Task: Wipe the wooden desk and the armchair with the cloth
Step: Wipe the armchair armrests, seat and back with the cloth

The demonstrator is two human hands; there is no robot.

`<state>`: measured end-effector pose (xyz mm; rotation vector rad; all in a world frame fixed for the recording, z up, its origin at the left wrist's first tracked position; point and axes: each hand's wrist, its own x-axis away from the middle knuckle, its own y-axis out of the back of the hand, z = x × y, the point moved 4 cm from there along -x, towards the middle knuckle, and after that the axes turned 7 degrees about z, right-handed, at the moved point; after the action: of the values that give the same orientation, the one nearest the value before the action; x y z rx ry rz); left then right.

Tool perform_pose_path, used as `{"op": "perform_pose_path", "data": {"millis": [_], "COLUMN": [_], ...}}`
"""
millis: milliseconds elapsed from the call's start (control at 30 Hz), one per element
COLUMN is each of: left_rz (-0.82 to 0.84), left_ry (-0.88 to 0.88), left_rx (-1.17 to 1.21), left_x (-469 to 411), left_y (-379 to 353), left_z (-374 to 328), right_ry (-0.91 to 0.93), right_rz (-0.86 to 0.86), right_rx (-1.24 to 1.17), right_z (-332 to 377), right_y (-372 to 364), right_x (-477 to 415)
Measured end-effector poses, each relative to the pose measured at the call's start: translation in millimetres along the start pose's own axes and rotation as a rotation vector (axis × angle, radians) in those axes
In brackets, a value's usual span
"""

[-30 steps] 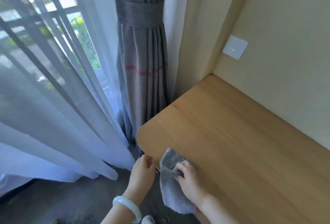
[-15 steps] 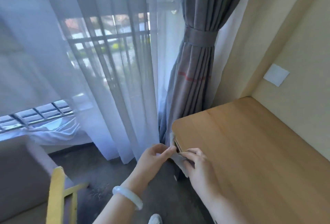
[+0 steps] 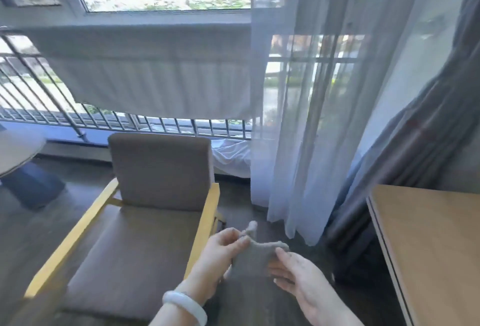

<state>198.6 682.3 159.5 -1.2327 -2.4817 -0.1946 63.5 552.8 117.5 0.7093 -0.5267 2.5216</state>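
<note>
The counter [image 3: 428, 247] ran off the right and bottom edges. The cloth [image 3: 252, 255] was smeared by motion blur, its lower edge lost against the floor [image 3: 259, 299]. Whether the right hand [image 3: 298, 276] gripped it was unclear. The armchair [image 3: 145, 234] front was cut off below.

Bare forearms, white bangle [image 3: 185, 307] on left wrist, no sleeves
</note>
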Motion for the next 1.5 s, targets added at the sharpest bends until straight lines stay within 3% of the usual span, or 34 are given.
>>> {"op": "perform_pose_path", "data": {"millis": [300,400,467,633,800,1000,1133,1300,1500], "left_rz": [-0.273,-0.222,-0.165,-0.106,0.013,0.109,-0.006,0.065,0.228], "left_ry": [0.048,0.002,-0.035,-0.02,0.059,0.116,0.265,0.493,0.473], "left_rx": [-0.053,-0.129,-0.186,-0.2,-0.09,-0.206,-0.404,-0.715,-1.047], "left_x": [79.6,98.2,105.9,111.9,78.9,2.5,-30.7,-69.7,-149.6], "left_y": [159.0,221.5,266.7,356.9,379.5,375.5,406.6,451.8,459.4], "left_z": [77.0,93.8,105.9,134.0,139.3,160.9,189.6,232.5,256.1], "right_ry": [0.063,0.132,0.125,0.063,-0.004,-0.107,-0.208,-0.264,-0.25], "right_rz": [0.008,0.05,0.106,0.177,0.142,-0.043,-0.325,-0.585,-0.708], "right_rx": [0.589,1.057,1.162,0.84,0.676,0.353,0.109,0.144,0.255], "right_z": [-55.1,-78.6,-92.9,-121.9,-129.1,-141.9,-155.3,-155.5,-127.8], "right_y": [-173.0,-246.9,-290.0,-360.8,-389.2,-370.7,-317.5,-253.4,-201.7], "right_x": [-39.3,-53.5,-64.8,-87.7,-110.0,-169.1,-191.9,-222.4,-286.8]}}
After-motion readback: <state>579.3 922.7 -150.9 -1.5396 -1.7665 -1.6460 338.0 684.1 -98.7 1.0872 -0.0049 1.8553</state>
